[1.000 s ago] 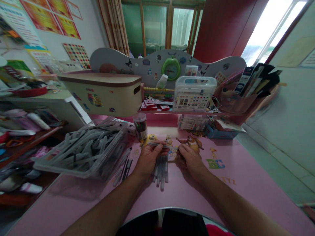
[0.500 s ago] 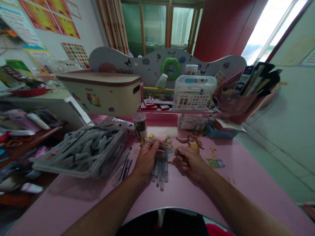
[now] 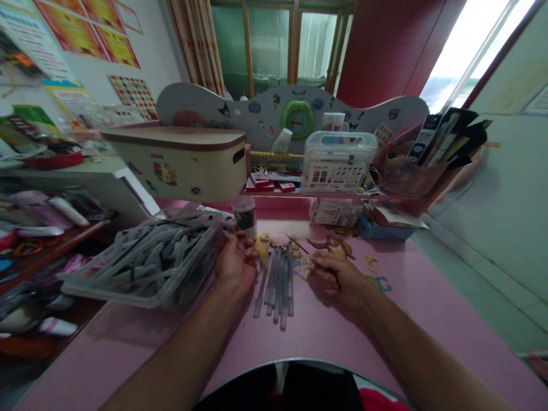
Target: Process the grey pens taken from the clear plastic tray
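My left hand (image 3: 235, 265) is closed around a translucent pen barrel (image 3: 234, 238), beside the right edge of a clear plastic bin (image 3: 149, 299). My right hand (image 3: 334, 277) is curled shut, gripping a thin dark pen refill (image 3: 296, 242) that points up and to the left. Between the hands, several grey translucent pens (image 3: 280, 288) lie roughly side by side on the pink desk (image 3: 325, 342). Greyish, pen-like pieces fill the bin in a heap. Whether the right fingers hold anything besides the refill is hidden.
A clear jar (image 3: 244, 216) stands at the back of the desk, behind my left hand. Above it, a shelf carries a cream lidded box (image 3: 180, 168) and a clear plastic case (image 3: 338, 162). A blue box (image 3: 383, 228) sits at the back right.
My hands have moved apart from the pen they both held. The left went left toward the bin with the barrel; the right shifted slightly right, and a thin refill now shows in it.
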Motion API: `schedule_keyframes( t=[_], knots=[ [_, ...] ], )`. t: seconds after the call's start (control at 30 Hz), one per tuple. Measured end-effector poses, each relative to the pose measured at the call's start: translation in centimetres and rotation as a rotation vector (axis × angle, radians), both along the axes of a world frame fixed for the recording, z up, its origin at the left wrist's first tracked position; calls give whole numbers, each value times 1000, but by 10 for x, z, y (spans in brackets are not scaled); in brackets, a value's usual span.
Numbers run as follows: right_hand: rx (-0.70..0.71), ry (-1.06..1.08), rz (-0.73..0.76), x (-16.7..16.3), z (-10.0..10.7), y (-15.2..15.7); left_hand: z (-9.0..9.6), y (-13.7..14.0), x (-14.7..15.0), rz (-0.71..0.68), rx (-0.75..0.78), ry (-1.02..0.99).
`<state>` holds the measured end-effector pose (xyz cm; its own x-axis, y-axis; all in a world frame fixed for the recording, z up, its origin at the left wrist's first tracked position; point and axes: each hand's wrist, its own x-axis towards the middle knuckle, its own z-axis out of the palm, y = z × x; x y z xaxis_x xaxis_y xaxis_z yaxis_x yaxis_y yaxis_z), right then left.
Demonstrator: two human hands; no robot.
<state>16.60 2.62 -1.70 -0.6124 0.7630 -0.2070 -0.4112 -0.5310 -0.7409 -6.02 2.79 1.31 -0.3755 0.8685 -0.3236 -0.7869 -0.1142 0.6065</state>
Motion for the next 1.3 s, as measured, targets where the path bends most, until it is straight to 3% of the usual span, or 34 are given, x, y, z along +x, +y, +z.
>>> schedule_keyframes(
  t=[0.1, 0.17, 0.23, 0.3, 0.37, 0.47, 0.57, 0.7, 0.87, 0.97, 1.1, 1.3],
  knots=[
    [37, 9, -123, -11, 1, -6, -5, -11, 13, -267, 85, 109],
    [62, -2, -137, -22, 2, -15, -10, -19, 24, -492, 127, 205],
    [74, -15, -150, -33, 3, -26, -16, -25, 33, -629, 117, 265],
    [81, -16, -162, -40, 3, -33, -18, -28, 37, -648, 84, 293],
    [58, -20, -160, -41, 4, -34, -17, -27, 36, -579, 65, 276],
    [-65, -38, -158, -33, 4, -24, -9, -24, 27, -497, 54, 138],
    [-184, 48, -263, -22, 5, -12, 0, -23, 20, -573, 21, -46],
    [-159, 93, -328, -19, 6, -6, 3, -26, 22, -702, -46, -216],
    [120, -93, -414, -26, 3, -9, 2, -32, 37, -662, -155, -213],
    [435, -314, -551, -26, 2, -12, 6, -35, 42, -614, -135, -167],
    [843, -589, -687, -24, 4, -18, 6, -38, 43, -650, -130, -169],
    [1197, -727, -608, -34, 6, -28, 1, -42, 53, -690, -156, -291]
  ],
)
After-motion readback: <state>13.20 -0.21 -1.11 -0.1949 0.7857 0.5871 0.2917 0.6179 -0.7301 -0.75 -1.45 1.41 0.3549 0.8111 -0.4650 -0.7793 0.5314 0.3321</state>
